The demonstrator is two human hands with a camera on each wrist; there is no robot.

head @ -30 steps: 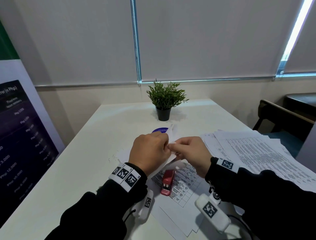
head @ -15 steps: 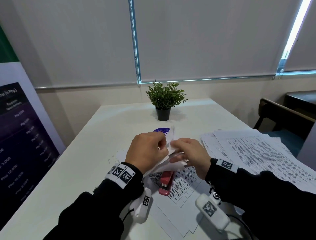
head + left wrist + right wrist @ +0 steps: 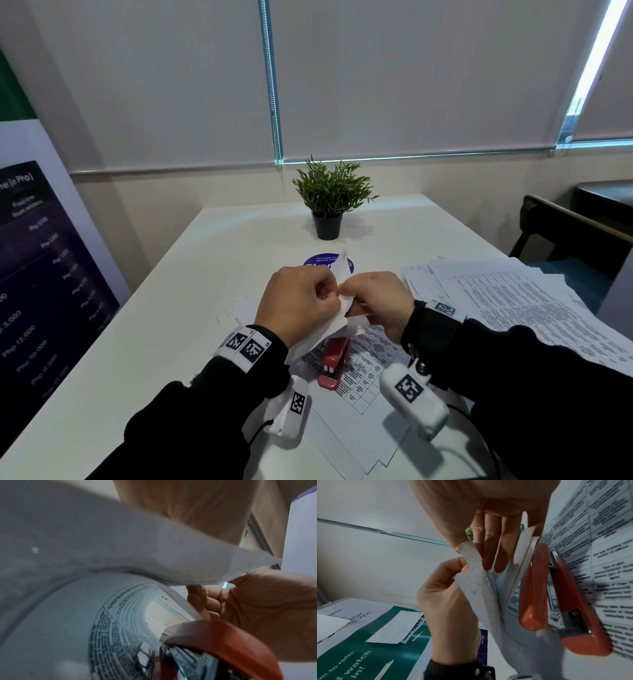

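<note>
Head view: the left hand [image 3: 298, 303] and the right hand [image 3: 376, 303] are meeting above the white table [image 3: 164, 342], both pinching one corner of a bundle of sheets [image 3: 342, 274]. The bundle is hanging clear of the table, its lower edge drooping close to the red stapler [image 3: 334, 359], which is lying on a printed sheet [image 3: 371, 371] just below the hands. In the right wrist view the left thumb and forefinger are gripping the folded corner, and the right thumb is pinching its tip against fairly straight fingers.

The step in hand is judged to be working the corner apart, probably freeing a staple; small wire bits [image 3: 226, 311] are lying on the table beside the left wrist. The left hand should be clamping the corner close to the fastening while the right hand is pulling in short, even strokes along the plane of the paper; otherwise the corner is risking a tear.

A loose stack of printed pages [image 3: 513, 301] is spreading along the table's right side. A round blue sticker [image 3: 317, 263] is showing just beyond the hands, and a potted plant [image 3: 330, 202] is standing farther back. Roller blinds [image 3: 411, 85] are covering the window wall; a dark banner [image 3: 37, 274] is standing at the left, a chair [image 3: 565, 236] at the right.
</note>
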